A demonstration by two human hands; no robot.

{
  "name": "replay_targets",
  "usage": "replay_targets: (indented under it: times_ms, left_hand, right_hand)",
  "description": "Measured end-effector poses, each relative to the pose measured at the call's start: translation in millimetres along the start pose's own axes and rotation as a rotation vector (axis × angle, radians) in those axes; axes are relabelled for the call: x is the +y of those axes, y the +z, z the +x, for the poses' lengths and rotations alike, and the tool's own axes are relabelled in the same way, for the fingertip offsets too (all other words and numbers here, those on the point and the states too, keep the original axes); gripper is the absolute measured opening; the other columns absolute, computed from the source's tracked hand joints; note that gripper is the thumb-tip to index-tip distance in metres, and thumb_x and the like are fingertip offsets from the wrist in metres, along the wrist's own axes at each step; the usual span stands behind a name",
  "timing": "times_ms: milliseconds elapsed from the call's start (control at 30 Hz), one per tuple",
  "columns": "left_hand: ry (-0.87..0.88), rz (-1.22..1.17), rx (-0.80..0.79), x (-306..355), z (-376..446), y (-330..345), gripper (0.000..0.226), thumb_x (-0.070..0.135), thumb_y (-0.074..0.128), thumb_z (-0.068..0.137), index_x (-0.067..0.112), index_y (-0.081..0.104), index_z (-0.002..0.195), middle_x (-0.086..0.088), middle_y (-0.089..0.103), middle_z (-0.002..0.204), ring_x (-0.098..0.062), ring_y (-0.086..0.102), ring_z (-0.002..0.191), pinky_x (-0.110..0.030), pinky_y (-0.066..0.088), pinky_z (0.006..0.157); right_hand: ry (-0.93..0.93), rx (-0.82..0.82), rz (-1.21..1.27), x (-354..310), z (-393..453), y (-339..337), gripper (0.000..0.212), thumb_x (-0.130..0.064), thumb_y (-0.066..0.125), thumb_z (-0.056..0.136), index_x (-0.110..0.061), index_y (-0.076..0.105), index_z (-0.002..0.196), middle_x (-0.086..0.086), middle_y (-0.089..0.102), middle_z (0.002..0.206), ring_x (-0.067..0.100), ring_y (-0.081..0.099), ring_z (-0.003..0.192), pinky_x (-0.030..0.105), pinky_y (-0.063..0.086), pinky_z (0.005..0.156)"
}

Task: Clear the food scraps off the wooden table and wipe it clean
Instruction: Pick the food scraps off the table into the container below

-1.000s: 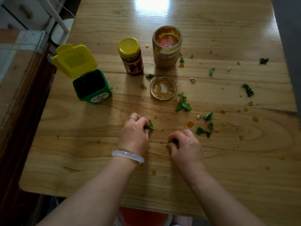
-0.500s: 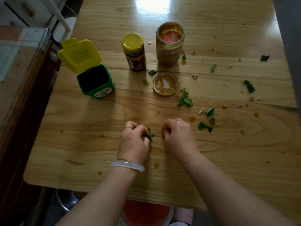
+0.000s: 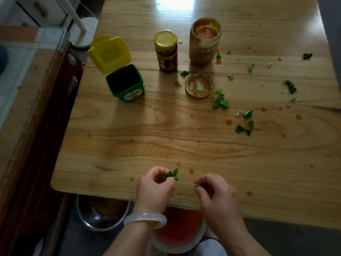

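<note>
Wooden table (image 3: pixel 166 145): scattered green leaf scraps (image 3: pixel 220 102) lie right of centre.
Your left hand (image 3: pixel 154 189): pinching a green leaf piece (image 3: pixel 171 175) above the near edge.
Your right hand (image 3: pixel 215 194): fingers curled; contents unclear.
</note>
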State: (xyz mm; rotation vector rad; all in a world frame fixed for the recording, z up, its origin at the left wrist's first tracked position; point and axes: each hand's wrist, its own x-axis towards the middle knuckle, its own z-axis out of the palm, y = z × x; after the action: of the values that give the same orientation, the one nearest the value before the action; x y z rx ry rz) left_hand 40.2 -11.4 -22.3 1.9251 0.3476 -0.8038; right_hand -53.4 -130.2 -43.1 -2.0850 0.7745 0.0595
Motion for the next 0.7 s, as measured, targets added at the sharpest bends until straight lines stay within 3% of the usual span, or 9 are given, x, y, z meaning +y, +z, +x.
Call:
replay_targets:
  times_ms: [200, 333, 467, 567, 700]
  left_hand:
    - [-0.142, 0.037, -0.054, -56.0, -41.6, -14.1, 0.018, -0.005, 0.061, 0.075, 0.011, 0.063, 0.068, -0.005, 0.062, 0.061, -0.015, 0.059, 0.058, -0.025, 0.049, 0.052]
    - [-0.133, 0.182, -0.037, -89.1, -51.8, -17.3, 0.021, 0.005, 0.067, 0.071, 0.025, 0.065, 0.067, -0.002, 0.067, 0.067, -0.019, 0.065, 0.068, -0.039, 0.057, 0.069]
    - [-0.144, 0.323, -0.085, -106.5, -55.0, -16.9, 0.023, 0.011, 0.068, 0.078, 0.033, 0.065, 0.084, 0.003, 0.061, 0.089, -0.007, 0.060, 0.077, -0.023, 0.053, 0.074]
    - [-0.135, 0.412, -0.088, -112.6, -55.1, -17.2, 0.030, 0.013, 0.067, 0.080, 0.035, 0.062, 0.100, 0.011, 0.055, 0.095, -0.001, 0.056, 0.086, -0.022, 0.049, 0.083]
    - [-0.102, 0.450, -0.042, -111.5, -57.3, -21.5, 0.025, 0.013, 0.064, 0.083, 0.036, 0.063, 0.092, 0.012, 0.060, 0.088, -0.002, 0.057, 0.083, -0.016, 0.046, 0.070]
  right_hand:
    - [-0.002, -0.134, -0.044, 3.1, -47.1, 16.5, 0.022, -0.007, 0.071, 0.079, -0.027, 0.063, 0.078, -0.014, 0.057, 0.078, 0.001, 0.054, 0.075, 0.012, 0.042, 0.067]
    - [0.057, -0.213, -0.040, 6.9, -64.5, 24.3, 0.012, -0.018, 0.070, 0.084, -0.027, 0.064, 0.078, -0.012, 0.062, 0.077, 0.004, 0.058, 0.079, 0.017, 0.045, 0.070]
    - [0.117, -0.270, -0.082, 9.9, -73.9, 31.7, 0.008, -0.028, 0.062, 0.092, -0.029, 0.070, 0.090, -0.013, 0.065, 0.086, 0.002, 0.057, 0.084, 0.015, 0.045, 0.075]
    - [0.152, -0.301, -0.137, 14.0, -79.2, 38.5, 0.017, -0.028, 0.054, 0.096, -0.029, 0.071, 0.102, -0.014, 0.067, 0.098, 0.001, 0.057, 0.092, 0.015, 0.045, 0.082]
    - [0.176, -0.289, -0.152, 16.1, -84.3, 41.0, 0.024, -0.016, 0.054, 0.096, -0.028, 0.071, 0.107, -0.014, 0.067, 0.105, 0.000, 0.057, 0.099, 0.012, 0.046, 0.086]
